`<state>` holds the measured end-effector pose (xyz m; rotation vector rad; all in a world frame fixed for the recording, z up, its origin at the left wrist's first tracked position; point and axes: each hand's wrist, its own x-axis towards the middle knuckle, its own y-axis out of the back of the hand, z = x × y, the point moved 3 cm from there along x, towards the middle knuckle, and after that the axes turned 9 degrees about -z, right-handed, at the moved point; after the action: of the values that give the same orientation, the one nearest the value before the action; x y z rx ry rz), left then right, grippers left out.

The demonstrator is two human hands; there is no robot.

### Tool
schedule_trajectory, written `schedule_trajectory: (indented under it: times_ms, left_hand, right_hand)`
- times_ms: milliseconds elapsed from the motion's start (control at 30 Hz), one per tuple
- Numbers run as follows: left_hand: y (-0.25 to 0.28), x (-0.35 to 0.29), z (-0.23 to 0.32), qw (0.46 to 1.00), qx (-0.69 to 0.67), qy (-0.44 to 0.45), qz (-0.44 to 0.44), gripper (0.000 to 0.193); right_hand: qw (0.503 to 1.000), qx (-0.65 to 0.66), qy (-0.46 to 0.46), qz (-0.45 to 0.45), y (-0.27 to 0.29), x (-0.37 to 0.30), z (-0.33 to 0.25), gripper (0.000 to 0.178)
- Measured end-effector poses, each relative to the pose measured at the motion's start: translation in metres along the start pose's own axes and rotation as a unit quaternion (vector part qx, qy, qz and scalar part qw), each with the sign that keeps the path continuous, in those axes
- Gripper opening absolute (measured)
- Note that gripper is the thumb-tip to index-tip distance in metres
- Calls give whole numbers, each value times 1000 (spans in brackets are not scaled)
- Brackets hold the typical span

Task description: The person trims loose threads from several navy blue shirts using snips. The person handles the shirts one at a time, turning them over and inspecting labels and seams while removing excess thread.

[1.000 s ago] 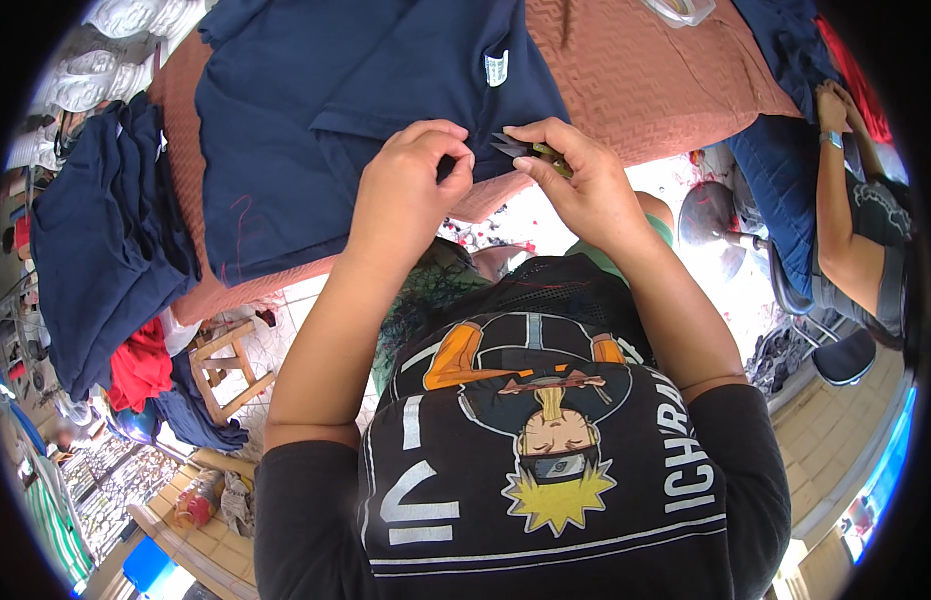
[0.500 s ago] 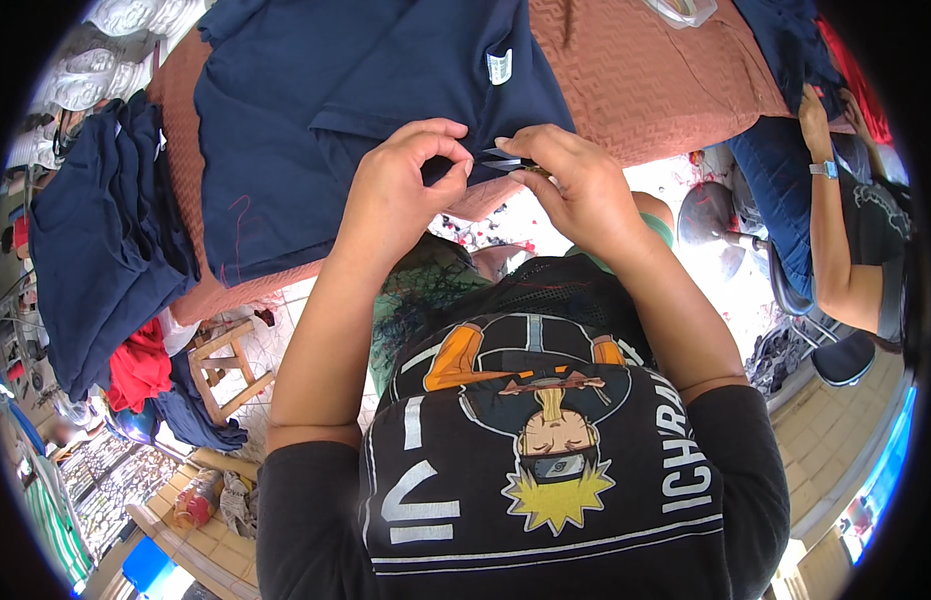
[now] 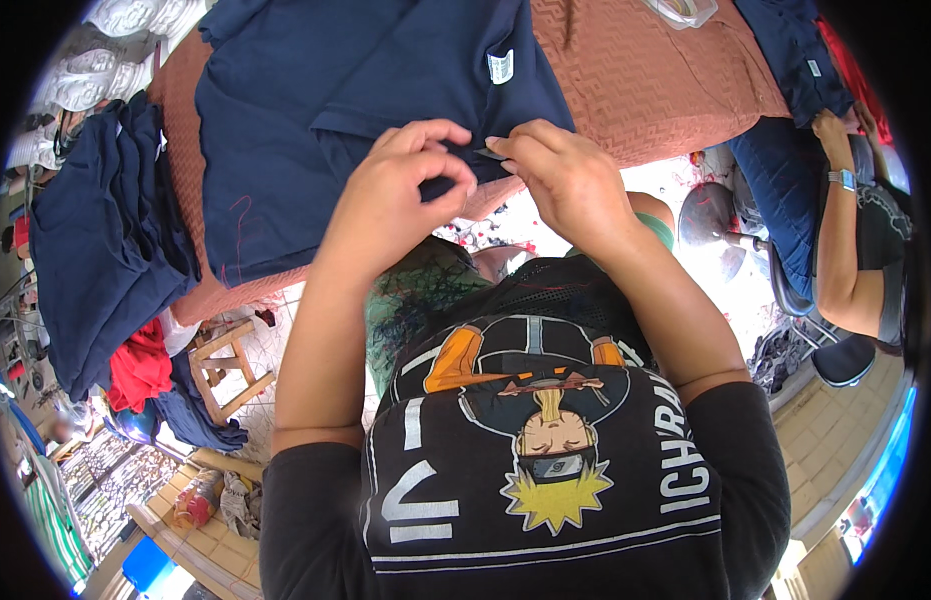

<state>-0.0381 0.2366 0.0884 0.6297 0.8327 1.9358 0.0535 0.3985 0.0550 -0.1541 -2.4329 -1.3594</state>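
Note:
A navy blue garment (image 3: pixel 275 120) lies spread before me, its front part hanging over the table edge. A small white label (image 3: pixel 500 67) shows on it. Over the garment's near edge, my left hand (image 3: pixel 410 180) is curved, thumb and fingertips apart, with nothing visible between them. Close by on the right, my right hand (image 3: pixel 565 180) is closed around small thread snips (image 3: pixel 489 154). Only the metal blade tips stick out past its fingertips; the rest is hidden in the hand. A loose red thread (image 3: pixel 241 225) lies on the cloth at the left.
Brown patterned cloth (image 3: pixel 655 80) covers the table. More navy garments (image 3: pixel 105 240) hang over its left side, above red fabric (image 3: pixel 140 368) and a wooden stool (image 3: pixel 230 365). At the right, another person's hand (image 3: pixel 830 135) touches navy cloth (image 3: pixel 795 60). A round stool (image 3: pixel 707 212) stands between us.
My right hand has turned and its fingers now cover most of the snips. My left thumb and index finger have moved apart. The other person's hands have shifted slightly nearer.

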Motion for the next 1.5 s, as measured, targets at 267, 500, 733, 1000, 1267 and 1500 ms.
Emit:
schedule_trajectory:
  times_ms: [267, 500, 733, 1000, 1267, 1500]
  left_hand:
    - [43, -11, 11, 986, -165, 20, 30, 11]
    - [-26, 0, -5, 994, 22, 26, 104, 16]
    - [-26, 4, -7, 994, 20, 53, 96, 18]
    - [-23, 5, -8, 994, -7, 69, 82, 19]
    - [-23, 5, -10, 994, -32, 77, 75, 21]
    - [-29, 3, 0, 990, 80, 22, 116, 12]
  right_hand:
    - [983, 164, -65, 57, 18, 0, 7, 18]
    - [994, 90, -66, 18, 8, -5, 0, 22]
    - [999, 7, -44, 15, 5, -8, -1, 23]
    - [998, 12, -55, 13, -1, -7, -6, 22]
    - [996, 7, -89, 9, -3, -9, -4, 19]
    - [986, 106, -126, 38, 10, -8, 1, 22]
